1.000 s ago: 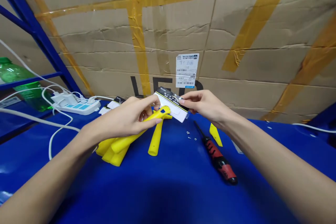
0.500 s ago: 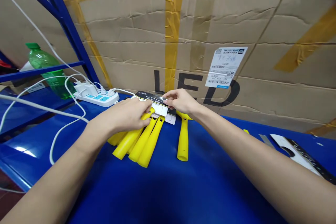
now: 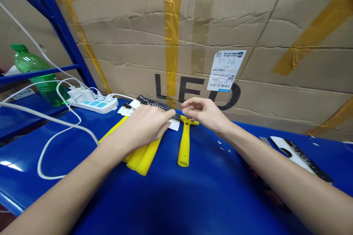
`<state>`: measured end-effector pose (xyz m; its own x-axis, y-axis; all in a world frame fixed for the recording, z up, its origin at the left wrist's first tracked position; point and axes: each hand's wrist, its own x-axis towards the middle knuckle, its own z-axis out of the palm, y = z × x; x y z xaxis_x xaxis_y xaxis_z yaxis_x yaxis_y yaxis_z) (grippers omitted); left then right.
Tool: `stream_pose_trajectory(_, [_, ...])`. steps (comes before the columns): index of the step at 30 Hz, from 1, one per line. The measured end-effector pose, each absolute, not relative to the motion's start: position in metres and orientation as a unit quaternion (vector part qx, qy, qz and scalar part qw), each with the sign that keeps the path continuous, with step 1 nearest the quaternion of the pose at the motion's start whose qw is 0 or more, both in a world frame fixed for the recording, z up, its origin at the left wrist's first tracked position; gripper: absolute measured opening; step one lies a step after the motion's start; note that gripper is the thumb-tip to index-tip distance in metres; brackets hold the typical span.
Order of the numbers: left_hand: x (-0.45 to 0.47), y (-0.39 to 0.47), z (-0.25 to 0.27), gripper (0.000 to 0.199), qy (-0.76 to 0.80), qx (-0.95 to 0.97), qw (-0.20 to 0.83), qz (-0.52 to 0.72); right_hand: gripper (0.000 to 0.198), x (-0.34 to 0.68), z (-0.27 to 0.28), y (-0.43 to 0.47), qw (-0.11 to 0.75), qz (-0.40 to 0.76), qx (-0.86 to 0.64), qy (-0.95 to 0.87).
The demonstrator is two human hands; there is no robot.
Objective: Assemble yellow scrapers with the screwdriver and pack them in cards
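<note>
Several yellow plastic handles (image 3: 147, 158) lie bunched on the blue table, their upper parts and black-and-white printed cards (image 3: 149, 102) at the far end. My left hand (image 3: 146, 123) is over this bunch, palm down, covering part of it. Its thumb and forefinger point right and stand apart, with nothing visible between them. A single yellow T-shaped handle (image 3: 184, 147) lies just right of the bunch, crosspiece away from me. Beside that crosspiece is my right hand (image 3: 205, 113), its fingers loosely bent and apart, holding nothing I can see.
A white power strip (image 3: 102, 106) with plugs and cables sits at the left, near a green bottle (image 3: 41, 73). Tiny metal pieces (image 3: 221, 148) lie right of the single handle. Farther right rests a black-and-white card (image 3: 295, 154). A large taped carton (image 3: 132, 44) stands behind.
My left hand has let go of the yellow handle and card it was at and shifted right. My right hand has left the card and moved right, above the single handle's crosspiece.
</note>
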<state>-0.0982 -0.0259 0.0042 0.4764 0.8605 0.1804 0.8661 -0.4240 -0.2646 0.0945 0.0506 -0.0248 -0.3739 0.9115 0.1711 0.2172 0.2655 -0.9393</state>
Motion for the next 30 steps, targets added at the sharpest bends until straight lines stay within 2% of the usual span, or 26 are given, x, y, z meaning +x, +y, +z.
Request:
stream_pose_trajectory(2, [-0.079,-0.032,0.004,0.023,-0.464,-0.874,0.146,-0.012,0.015,0.117,-0.018,0.040,0.369,0.438,-0.407,-0.712])
stream_pose_trajectory(7, [-0.029,-0.040,0.005,0.019,-0.400,-0.912,0.084,0.041,0.014,0.180,-0.003,0.019,0.271,0.325,-0.447,-0.788])
stream_pose_trajectory(14, [0.021,-0.017,0.004,0.036,-0.548,-0.827,0.073,0.101,0.021,0.258,0.019,0.000,0.155,0.216,-0.548,-0.793])
stream_pose_trajectory(19, [0.037,-0.005,-0.005,0.047,-0.555,-0.823,0.044,0.113,0.003,0.293,0.021,0.008,0.069,0.194,-0.601,-0.772])
stream_pose_trajectory(22, [0.045,-0.002,-0.010,0.053,-0.553,-0.824,0.039,0.116,0.002,0.299,0.013,0.016,0.002,0.175,-0.640,-0.748])
stream_pose_trajectory(26, [0.050,0.003,-0.010,0.061,-0.569,-0.811,0.040,0.131,0.010,0.290,0.000,0.020,-0.045,0.182,-0.666,-0.722])
stream_pose_trajectory(30, [0.044,0.010,-0.004,0.053,-0.586,-0.798,0.039,0.134,0.024,0.280,-0.004,0.017,-0.057,0.136,-0.705,-0.694])
